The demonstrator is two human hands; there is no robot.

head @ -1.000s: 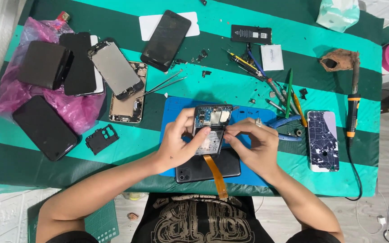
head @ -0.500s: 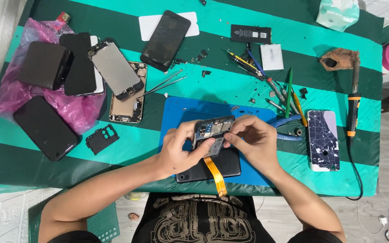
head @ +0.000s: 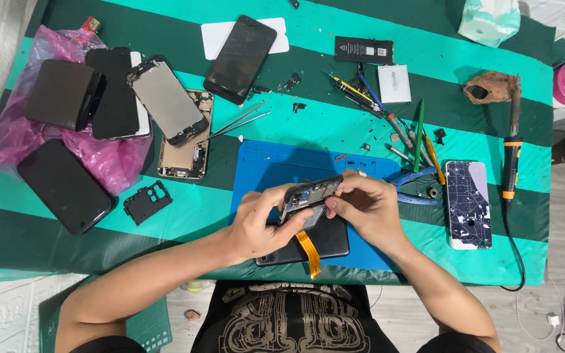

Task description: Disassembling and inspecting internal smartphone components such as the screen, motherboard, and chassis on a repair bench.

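Currently both grips closed on phone frame (head: pixel 310 194) | left hand (head: pixel 261 222) clamps left end, right hand (head: pixel 369 208) pinches right end | long axis left-right, tilted on edge, lifted off blue mat (head: pixel 276 163) | orange flex cable (head: pixel 308 245) hangs below grip | dark phone (head: pixel 322 242) flat just beneath | hands equally near
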